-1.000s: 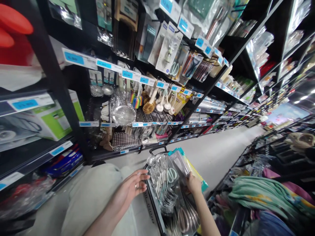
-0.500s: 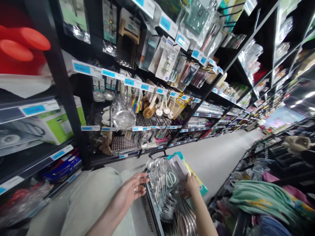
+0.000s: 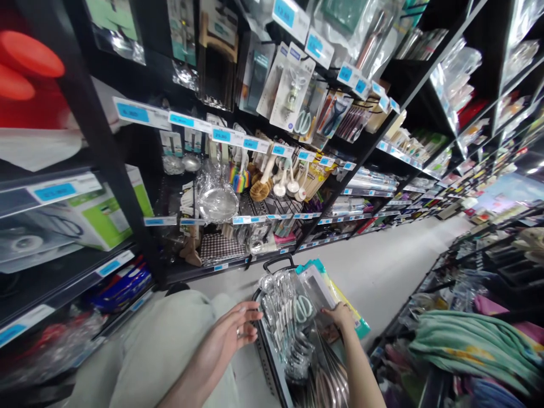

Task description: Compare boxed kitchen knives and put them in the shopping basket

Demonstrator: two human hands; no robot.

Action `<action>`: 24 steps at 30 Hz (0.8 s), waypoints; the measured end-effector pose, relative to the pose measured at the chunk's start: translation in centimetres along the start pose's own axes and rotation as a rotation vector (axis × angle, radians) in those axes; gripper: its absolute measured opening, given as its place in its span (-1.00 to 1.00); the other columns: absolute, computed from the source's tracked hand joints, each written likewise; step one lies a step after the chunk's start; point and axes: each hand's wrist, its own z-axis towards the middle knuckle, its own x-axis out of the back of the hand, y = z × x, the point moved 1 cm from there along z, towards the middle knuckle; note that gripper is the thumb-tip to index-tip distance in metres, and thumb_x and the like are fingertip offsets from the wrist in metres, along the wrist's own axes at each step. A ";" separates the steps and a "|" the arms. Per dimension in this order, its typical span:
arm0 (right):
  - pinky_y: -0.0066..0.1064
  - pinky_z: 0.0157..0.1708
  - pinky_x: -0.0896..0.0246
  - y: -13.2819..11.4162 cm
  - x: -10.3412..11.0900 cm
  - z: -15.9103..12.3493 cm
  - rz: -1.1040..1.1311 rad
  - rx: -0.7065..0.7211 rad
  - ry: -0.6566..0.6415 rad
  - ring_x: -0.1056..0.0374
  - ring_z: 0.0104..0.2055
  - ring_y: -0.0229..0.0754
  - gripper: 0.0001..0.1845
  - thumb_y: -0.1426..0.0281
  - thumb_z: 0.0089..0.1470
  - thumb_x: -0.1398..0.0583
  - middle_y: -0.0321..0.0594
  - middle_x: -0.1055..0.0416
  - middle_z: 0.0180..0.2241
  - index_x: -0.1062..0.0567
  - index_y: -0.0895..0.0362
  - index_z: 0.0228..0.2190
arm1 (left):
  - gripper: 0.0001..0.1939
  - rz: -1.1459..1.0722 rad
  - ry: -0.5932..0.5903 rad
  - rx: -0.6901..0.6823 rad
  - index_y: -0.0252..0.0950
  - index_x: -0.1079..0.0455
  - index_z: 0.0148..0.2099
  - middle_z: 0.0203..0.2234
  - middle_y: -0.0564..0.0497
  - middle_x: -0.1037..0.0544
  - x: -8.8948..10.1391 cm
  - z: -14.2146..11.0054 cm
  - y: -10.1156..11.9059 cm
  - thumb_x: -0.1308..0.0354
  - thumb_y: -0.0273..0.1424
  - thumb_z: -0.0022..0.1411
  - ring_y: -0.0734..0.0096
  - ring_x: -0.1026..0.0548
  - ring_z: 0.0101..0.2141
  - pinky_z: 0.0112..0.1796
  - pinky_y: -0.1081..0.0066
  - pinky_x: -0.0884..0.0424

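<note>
Black shopping basket (image 3: pixel 267 360), floor level beside the shelf, packed with clear-wrapped metal utensils (image 3: pixel 280 306) and mint-handled scissors (image 3: pixel 303 309). Flat clear-fronted grey packet (image 3: pixel 317 288) lies at basket's right side, over a teal-and-yellow package (image 3: pixel 360 326). Right hand (image 3: pixel 343 318) at packet's lower end, fingers bent; can't tell if clamped. Left hand (image 3: pixel 236 330) has fingers loosely parted, curved, holding nothing, tips just beside basket's left rim.
</note>
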 end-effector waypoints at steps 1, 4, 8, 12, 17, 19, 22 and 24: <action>-0.14 -0.09 -0.22 0.1 0.1 0.2 -0.006 0.017 -0.007 -0.27 0.06 0.22 -0.20 -0.07 -0.13 -0.22 0.22 -0.33 -0.02 -0.38 0.33 -0.06 | -0.46 -0.001 -0.011 0.001 -0.35 -0.36 -0.11 -0.33 -0.04 -0.52 0.1 0.1 -0.1 -0.35 -0.17 -0.10 0.43 -0.39 -0.43 -0.30 0.39 -0.36; -0.14 -0.08 -0.21 -0.1 0.3 0.6 -0.026 0.084 -0.005 -0.28 0.04 0.19 -0.23 -0.02 -0.12 -0.24 0.18 -0.33 -0.03 -0.34 0.29 -0.03 | -0.46 -0.003 -0.029 0.009 -0.35 -0.38 -0.13 -0.33 -0.04 -0.52 0.1 0.3 -0.1 -0.36 -0.15 -0.10 0.43 -0.39 -0.42 -0.30 0.39 -0.35; -0.14 -0.03 -0.16 -0.6 0.5 0.6 -0.050 0.185 0.022 -0.26 0.05 0.15 -0.30 0.04 -0.08 -0.26 0.12 -0.32 -0.03 -0.31 0.24 -0.02 | -0.43 0.011 0.015 0.018 -0.35 -0.40 -0.15 -0.36 -0.04 -0.52 -0.5 0.3 0.1 -0.39 -0.13 -0.17 0.42 -0.38 -0.42 -0.30 0.39 -0.34; -0.07 -0.03 -0.15 -0.7 0.2 0.9 -0.049 0.172 0.006 -0.24 0.07 0.16 -0.29 0.03 -0.08 -0.25 0.13 -0.32 -0.02 -0.30 0.24 -0.02 | -0.42 0.019 0.037 0.022 -0.35 -0.42 -0.20 -0.40 -0.03 -0.52 -0.9 0.3 0.0 -0.42 -0.12 -0.24 0.42 -0.37 -0.45 -0.34 0.38 -0.33; -0.01 -0.05 -0.17 -1.1 0.6 0.8 -0.033 0.096 -0.020 -0.19 0.09 0.21 -0.23 -0.02 -0.10 -0.23 0.13 -0.30 0.02 -0.32 0.26 0.00 | -0.48 0.021 0.010 0.016 -0.34 -0.41 -0.16 -0.36 -0.02 -0.52 -0.6 0.8 -0.4 -0.38 -0.15 -0.14 0.43 -0.39 -0.43 -0.31 0.39 -0.34; 0.08 0.00 -0.10 -1.7 1.6 -0.1 -0.036 0.076 0.028 -0.13 0.13 0.27 -0.15 -0.05 -0.09 -0.22 0.15 -0.25 0.07 -0.28 0.27 0.07 | -0.49 0.037 0.004 0.016 -0.34 -0.41 -0.15 -0.34 -0.04 -0.52 -0.6 0.9 -0.4 -0.37 -0.16 -0.11 0.44 -0.39 -0.43 -0.31 0.39 -0.34; 0.12 0.07 0.00 -2.8 2.7 -3.8 0.029 0.026 0.264 -0.13 0.13 0.28 -0.19 -0.02 0.07 -0.08 0.14 -0.23 0.11 -0.16 0.26 0.18 | -0.50 0.064 0.027 -0.002 -0.36 -0.41 -0.16 -0.32 -0.07 -0.53 -0.4 1.0 -0.5 -0.35 -0.16 -0.10 0.45 -0.39 -0.44 -0.32 0.39 -0.34; 0.09 0.06 -0.04 -3.5 1.9 -8.0 0.145 0.008 0.391 -0.18 0.11 0.26 -0.36 0.09 0.17 0.04 0.13 -0.26 0.09 -0.22 0.23 0.15 | -0.53 0.075 0.047 -0.023 -0.36 -0.40 -0.17 -0.32 -0.08 -0.53 -0.1 1.4 -0.7 -0.34 -0.18 -0.08 0.47 -0.39 -0.46 -0.33 0.40 -0.35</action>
